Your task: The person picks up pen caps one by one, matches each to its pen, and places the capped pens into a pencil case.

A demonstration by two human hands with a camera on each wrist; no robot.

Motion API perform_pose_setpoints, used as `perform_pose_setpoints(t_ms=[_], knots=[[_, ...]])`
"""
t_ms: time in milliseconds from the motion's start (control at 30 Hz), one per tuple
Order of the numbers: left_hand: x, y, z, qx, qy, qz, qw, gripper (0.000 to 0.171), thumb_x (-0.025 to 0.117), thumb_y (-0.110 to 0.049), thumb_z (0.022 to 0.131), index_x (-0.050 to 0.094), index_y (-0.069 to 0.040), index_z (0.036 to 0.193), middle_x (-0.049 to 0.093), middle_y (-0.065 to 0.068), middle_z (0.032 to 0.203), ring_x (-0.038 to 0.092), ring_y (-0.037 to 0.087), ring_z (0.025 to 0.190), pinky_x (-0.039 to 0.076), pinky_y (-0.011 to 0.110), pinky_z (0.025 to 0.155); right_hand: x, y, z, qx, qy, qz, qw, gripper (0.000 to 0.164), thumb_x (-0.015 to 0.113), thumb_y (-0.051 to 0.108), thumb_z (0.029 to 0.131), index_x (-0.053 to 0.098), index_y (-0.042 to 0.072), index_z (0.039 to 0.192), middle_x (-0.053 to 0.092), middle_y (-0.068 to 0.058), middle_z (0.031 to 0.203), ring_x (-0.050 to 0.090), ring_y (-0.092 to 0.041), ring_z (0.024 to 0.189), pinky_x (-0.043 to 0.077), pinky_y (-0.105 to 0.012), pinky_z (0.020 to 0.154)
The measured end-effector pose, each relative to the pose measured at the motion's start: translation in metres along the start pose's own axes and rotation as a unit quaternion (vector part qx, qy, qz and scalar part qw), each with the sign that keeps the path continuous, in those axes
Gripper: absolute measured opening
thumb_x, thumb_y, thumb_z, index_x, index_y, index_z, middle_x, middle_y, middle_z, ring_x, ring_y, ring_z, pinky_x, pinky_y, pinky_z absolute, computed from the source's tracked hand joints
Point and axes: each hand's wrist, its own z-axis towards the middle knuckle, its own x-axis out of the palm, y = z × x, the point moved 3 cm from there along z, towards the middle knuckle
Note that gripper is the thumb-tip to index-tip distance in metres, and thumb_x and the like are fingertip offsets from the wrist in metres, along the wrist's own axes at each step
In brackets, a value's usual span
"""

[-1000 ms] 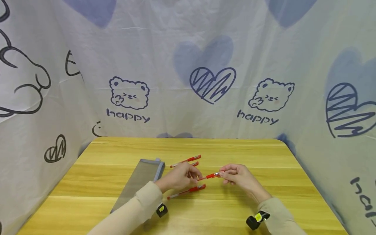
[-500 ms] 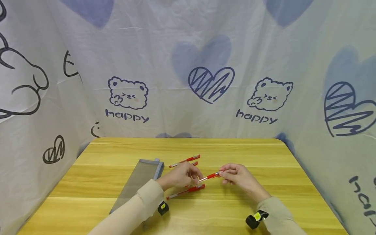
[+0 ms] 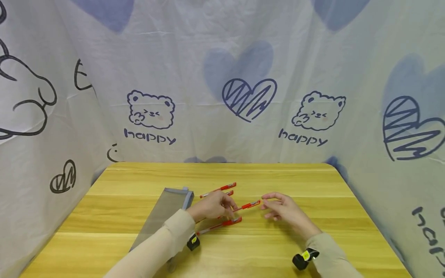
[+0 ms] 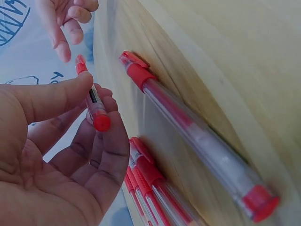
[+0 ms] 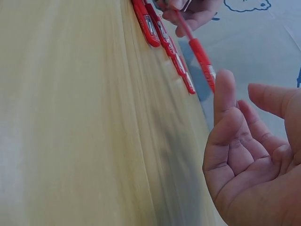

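My left hand (image 3: 214, 205) pinches a red gel pen (image 3: 248, 205) between thumb and fingers, holding it above the table with its capped end to the right. In the left wrist view the pen's red end plug (image 4: 101, 122) faces the camera. Just beyond the cap, my right hand (image 3: 286, 210) hovers with fingers loosely bent and thumb apart, holding nothing. The right wrist view shows a gap between its thumb and index finger. Another red pen (image 4: 188, 127) lies on the table nearer the person. More red pens (image 3: 227, 187) lie behind the left hand, partly covered by it.
A grey see-through zip pouch (image 3: 158, 216) lies left of the pens, partly under the left forearm. The wooden table (image 3: 295, 181) is bordered by printed white curtains (image 3: 201, 127) at the back and sides. A black wrist camera (image 3: 300, 261) hangs at the right cuff.
The right hand has let go of the pen's capped end and drawn its fingers slightly apart. The left hand keeps the pen, nearly in place. The pens on the table look unmoved.
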Motion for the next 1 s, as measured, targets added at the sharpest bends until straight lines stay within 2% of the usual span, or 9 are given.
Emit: perform_pose_setpoints(t_ms=[133,267,367,467,533,767,1000], knots=[[0.002,0.0,0.003,-0.016,-0.001,0.013,0.9998,0.014,0.079,-0.001,0.094,0.083,-0.007,0.106,0.079,0.009,0.086,0.064,0.013,0.075,0.047,0.025,0.067,-0.005,-0.002,-0.004,0.0,-0.008,0.009,1.0,0.047,0.059,0.022,0.112,0.048,-0.006,0.148,0.08,-0.009,0.11,0.076,-0.01,0.078,0.05,-0.021,0.063],[0.003,-0.002,0.006,-0.02,-0.002,0.025,0.9995,0.025,0.068,0.011,0.094,0.082,-0.005,0.106,0.081,0.007,0.088,0.065,0.01,0.081,0.043,0.026,0.066,-0.01,-0.003,-0.009,0.001,-0.014,0.023,1.0,0.051,0.059,0.024,0.112,0.042,-0.005,0.151,0.08,-0.003,0.107,0.074,-0.008,0.077,0.047,-0.021,0.062],[0.003,-0.003,0.008,-0.025,-0.004,0.026,0.9993,0.025,0.068,0.012,0.094,0.082,-0.005,0.106,0.08,0.006,0.088,0.066,0.012,0.082,0.045,0.027,0.067,-0.013,-0.003,-0.014,0.003,-0.006,0.031,0.999,0.054,0.059,0.026,0.112,0.04,-0.004,0.152,0.079,-0.002,0.108,0.074,-0.007,0.077,0.047,-0.021,0.062],[0.003,-0.001,0.011,-0.033,-0.006,0.025,0.9991,0.013,0.077,0.0,0.095,0.082,-0.006,0.105,0.078,0.005,0.087,0.063,0.013,0.079,0.05,0.027,0.07,-0.016,-0.004,-0.018,0.004,0.008,0.037,0.999,0.056,0.059,0.029,0.112,0.041,-0.004,0.153,0.079,-0.001,0.11,0.074,-0.007,0.078,0.049,-0.021,0.063],[0.004,-0.001,0.012,-0.038,-0.006,0.025,0.9989,0.011,0.08,-0.004,0.094,0.083,-0.006,0.104,0.077,0.005,0.087,0.063,0.013,0.078,0.051,0.027,0.072,-0.018,-0.004,-0.02,0.006,0.017,0.041,0.999,0.057,0.059,0.031,0.112,0.041,-0.003,0.154,0.079,0.0,0.111,0.074,-0.006,0.079,0.05,-0.021,0.064],[0.003,-0.004,0.015,-0.035,-0.018,0.047,0.9982,0.009,0.08,-0.003,0.094,0.083,-0.005,0.103,0.079,0.002,0.09,0.065,0.01,0.08,0.056,0.029,0.08,-0.022,-0.005,-0.022,0.005,0.023,0.054,0.998,0.055,0.059,0.031,0.112,0.044,-0.003,0.153,0.079,0.003,0.11,0.074,-0.004,0.079,0.05,-0.02,0.064],[0.003,-0.004,0.016,-0.042,-0.019,0.041,0.9981,0.013,0.079,-0.002,0.095,0.081,-0.005,0.107,0.078,0.003,0.093,0.068,0.012,0.084,0.059,0.032,0.081,-0.023,-0.01,-0.023,0.01,0.019,0.056,0.998,0.055,0.06,0.029,0.112,0.043,-0.004,0.153,0.077,0.003,0.11,0.073,-0.005,0.079,0.051,-0.02,0.065]])
